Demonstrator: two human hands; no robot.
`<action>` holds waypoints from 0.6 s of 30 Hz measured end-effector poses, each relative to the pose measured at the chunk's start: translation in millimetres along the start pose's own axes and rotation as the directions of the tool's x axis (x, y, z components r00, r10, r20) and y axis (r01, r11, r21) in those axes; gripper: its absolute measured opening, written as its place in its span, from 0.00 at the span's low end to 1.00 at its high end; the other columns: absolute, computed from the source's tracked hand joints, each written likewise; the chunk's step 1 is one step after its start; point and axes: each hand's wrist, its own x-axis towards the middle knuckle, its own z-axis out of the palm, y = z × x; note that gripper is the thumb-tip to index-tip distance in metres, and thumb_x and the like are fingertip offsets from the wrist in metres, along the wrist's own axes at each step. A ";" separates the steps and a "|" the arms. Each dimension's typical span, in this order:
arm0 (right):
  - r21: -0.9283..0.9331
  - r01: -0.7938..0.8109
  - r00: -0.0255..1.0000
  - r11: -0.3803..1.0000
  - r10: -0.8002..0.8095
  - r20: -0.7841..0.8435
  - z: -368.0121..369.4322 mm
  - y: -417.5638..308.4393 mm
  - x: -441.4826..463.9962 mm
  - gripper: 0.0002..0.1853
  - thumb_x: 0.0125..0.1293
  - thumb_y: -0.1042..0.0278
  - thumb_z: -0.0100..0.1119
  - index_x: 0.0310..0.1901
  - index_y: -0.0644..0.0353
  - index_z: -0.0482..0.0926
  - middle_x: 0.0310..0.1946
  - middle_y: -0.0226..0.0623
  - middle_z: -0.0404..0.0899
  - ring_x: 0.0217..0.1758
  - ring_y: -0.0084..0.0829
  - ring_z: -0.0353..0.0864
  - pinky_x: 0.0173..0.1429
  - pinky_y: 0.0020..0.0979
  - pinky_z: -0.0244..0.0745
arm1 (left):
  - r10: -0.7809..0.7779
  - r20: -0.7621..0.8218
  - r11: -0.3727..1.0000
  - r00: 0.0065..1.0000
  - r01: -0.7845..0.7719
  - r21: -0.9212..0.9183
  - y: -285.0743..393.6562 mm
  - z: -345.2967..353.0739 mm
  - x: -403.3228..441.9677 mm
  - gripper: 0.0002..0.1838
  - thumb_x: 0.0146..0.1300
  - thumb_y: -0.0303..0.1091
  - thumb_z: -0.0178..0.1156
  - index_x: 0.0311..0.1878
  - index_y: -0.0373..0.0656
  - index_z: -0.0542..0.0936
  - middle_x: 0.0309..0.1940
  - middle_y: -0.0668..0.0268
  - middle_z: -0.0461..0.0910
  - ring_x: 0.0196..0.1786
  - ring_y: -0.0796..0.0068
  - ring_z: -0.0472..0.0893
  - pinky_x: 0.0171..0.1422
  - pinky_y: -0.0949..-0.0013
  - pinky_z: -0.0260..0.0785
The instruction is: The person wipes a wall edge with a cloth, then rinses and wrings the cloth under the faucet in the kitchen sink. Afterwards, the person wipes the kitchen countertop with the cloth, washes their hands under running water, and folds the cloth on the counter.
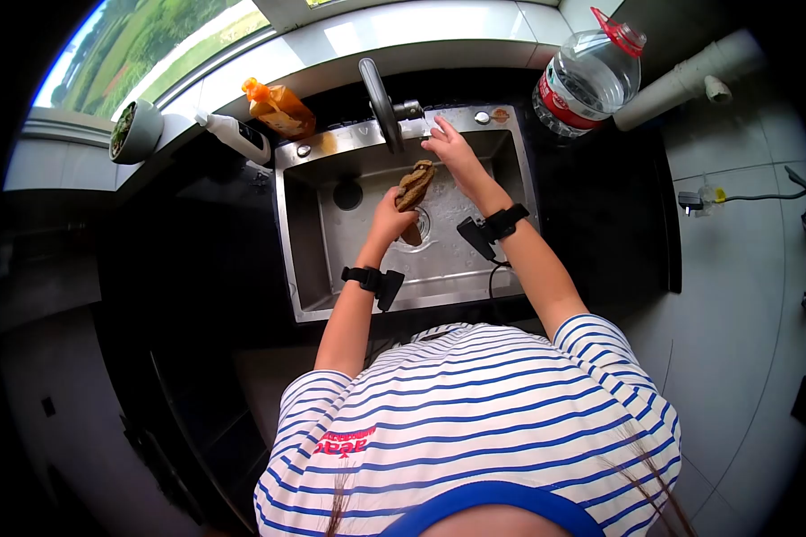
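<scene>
A brown cloth (415, 186), bunched and twisted, hangs over the steel sink (309, 268) in my left hand (392, 217), whose fingers are wrapped round it. Its lower end hangs near the drain. My right hand (450, 148) is just right of the dark faucet (381, 106), close to its lever, with the fingers apart and nothing seen in them. Whether a fingertip touches the lever cannot be made out. Water shows on the basin floor round the drain.
Behind the sink at left stand an orange pouch (280, 111) and a white bottle (235, 136), with a potted plant (135, 132) on the sill. A large clear bottle (586, 82) stands at back right beside a white pipe (681, 85). Black straps with cables circle both wrists.
</scene>
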 end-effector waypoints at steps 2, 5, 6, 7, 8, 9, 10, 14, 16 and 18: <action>0.018 -0.124 0.979 0.992 0.125 -0.161 9.8 7.9 -32.9 0.40 0.58 0.60 0.64 0.69 0.63 0.58 0.69 0.49 0.60 0.71 0.41 0.61 0.71 0.36 0.56 | 0.097 -0.073 0.984 0.993 -0.084 0.159 9.0 -6.9 -8.3 0.27 0.45 0.26 0.65 0.53 0.41 0.73 0.44 0.57 0.81 0.47 0.57 0.80 0.51 0.63 0.72; 0.287 -0.357 0.899 0.889 0.410 -0.152 16.8 32.1 -51.0 0.28 0.61 0.55 0.65 0.59 0.59 0.71 0.58 0.41 0.72 0.61 0.38 0.71 0.66 0.41 0.63 | 0.231 -0.160 0.897 0.960 -0.146 0.416 24.8 -10.3 -24.4 0.25 0.47 0.23 0.62 0.52 0.44 0.74 0.46 0.58 0.79 0.48 0.47 0.78 0.48 0.56 0.72; 0.476 -0.464 0.860 0.747 0.509 0.041 18.2 43.4 -54.1 0.24 0.61 0.52 0.67 0.53 0.56 0.75 0.51 0.38 0.77 0.55 0.38 0.76 0.62 0.43 0.68 | 0.297 -0.138 0.844 0.945 -0.192 0.501 29.3 -9.7 -28.7 0.26 0.46 0.24 0.63 0.53 0.44 0.74 0.45 0.57 0.79 0.48 0.49 0.78 0.48 0.56 0.72; 0.478 -0.462 0.861 0.747 0.507 0.041 19.5 62.1 -50.4 0.24 0.61 0.52 0.67 0.53 0.56 0.75 0.51 0.38 0.77 0.55 0.38 0.76 0.62 0.43 0.68 | 0.363 -0.109 0.780 0.926 -0.237 0.580 35.6 -8.7 -31.7 0.27 0.46 0.24 0.64 0.54 0.45 0.73 0.44 0.56 0.78 0.47 0.51 0.78 0.48 0.56 0.72; 0.581 -0.441 0.872 0.684 0.480 0.098 21.8 85.4 -42.3 0.24 0.59 0.52 0.69 0.51 0.54 0.72 0.44 0.37 0.78 0.47 0.37 0.79 0.52 0.42 0.73 | 0.380 -0.099 0.734 0.920 -0.235 0.637 44.3 -5.8 -39.3 0.26 0.48 0.24 0.62 0.54 0.46 0.73 0.43 0.57 0.77 0.45 0.51 0.78 0.47 0.54 0.72; 0.675 -0.420 0.883 0.606 0.444 0.150 28.5 88.8 -40.5 0.25 0.57 0.52 0.71 0.48 0.53 0.69 0.38 0.35 0.78 0.39 0.36 0.81 0.42 0.40 0.78 | 0.383 -0.095 0.731 0.919 -0.239 0.640 49.6 -3.1 -45.1 0.26 0.48 0.24 0.62 0.54 0.46 0.73 0.43 0.57 0.77 0.45 0.51 0.78 0.47 0.54 0.72; 0.709 -0.373 0.895 0.599 0.434 0.103 30.1 90.4 -39.4 0.18 0.58 0.66 0.70 0.43 0.52 0.69 0.36 0.36 0.78 0.38 0.34 0.81 0.40 0.37 0.78 | 0.391 -0.117 0.728 0.913 -0.230 0.646 53.7 -0.1 -50.6 0.26 0.48 0.24 0.62 0.55 0.46 0.73 0.43 0.57 0.76 0.45 0.52 0.78 0.46 0.54 0.73; 0.467 0.075 0.950 0.881 0.080 -0.303 63.8 64.0 -58.6 0.13 0.55 0.84 0.56 0.30 0.54 0.63 0.29 0.32 0.72 0.31 0.27 0.79 0.35 0.31 0.77 | 0.336 -0.240 0.837 0.911 -0.171 0.521 48.6 2.4 -67.5 0.25 0.51 0.29 0.61 0.55 0.44 0.72 0.45 0.55 0.77 0.44 0.52 0.79 0.44 0.56 0.74; 0.415 0.112 0.963 0.903 0.004 -0.270 73.2 62.9 -61.4 0.13 0.54 0.84 0.56 0.31 0.54 0.64 0.28 0.31 0.71 0.30 0.26 0.78 0.34 0.30 0.76 | 0.271 -0.321 0.911 0.908 -0.134 0.390 40.3 -2.5 -64.1 0.24 0.52 0.32 0.62 0.54 0.43 0.72 0.45 0.54 0.79 0.42 0.51 0.80 0.42 0.57 0.74; 0.269 0.182 0.962 0.946 -0.114 -0.249 82.0 62.7 -65.9 0.11 0.50 0.84 0.53 0.30 0.55 0.66 0.25 0.27 0.69 0.29 0.23 0.77 0.33 0.26 0.73 | 0.019 -0.133 0.963 0.991 0.017 0.267 29.6 -12.6 -59.0 0.18 0.53 0.36 0.61 0.48 0.40 0.76 0.37 0.53 0.83 0.37 0.56 0.83 0.41 0.61 0.74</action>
